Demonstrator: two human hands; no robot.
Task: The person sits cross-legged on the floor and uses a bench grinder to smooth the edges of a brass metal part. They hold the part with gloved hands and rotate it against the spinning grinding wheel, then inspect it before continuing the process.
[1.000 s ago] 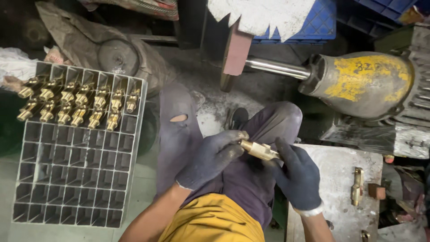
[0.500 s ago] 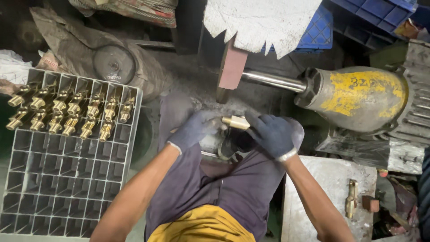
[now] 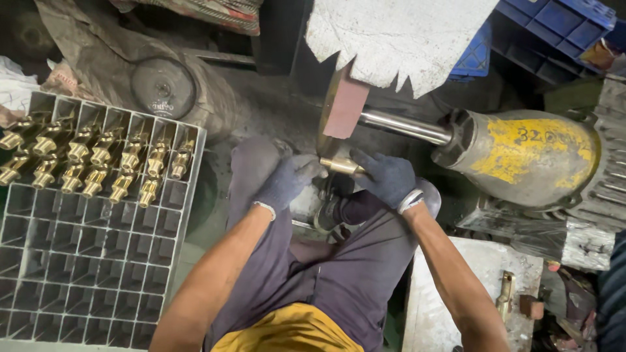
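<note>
Beside the motor [image 3: 521, 156], both gloved hands' fingers [image 3: 365, 163] grip a brass fitting [image 3: 340, 165], arms outstretched.

I see grimy dark floor [image 3: 261, 111] mid-frame, blue crate [image 3: 554, 26] upper right, grey slab [image 3: 456, 287] lower right.

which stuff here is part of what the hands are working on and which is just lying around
In the work:
- brass fitting, held by left hand and right hand
- buffing wheel on the yellow motor
- grid tray with brass parts

Lying about:
- blue crate
- round disc
- small brass piece on the slab
</note>
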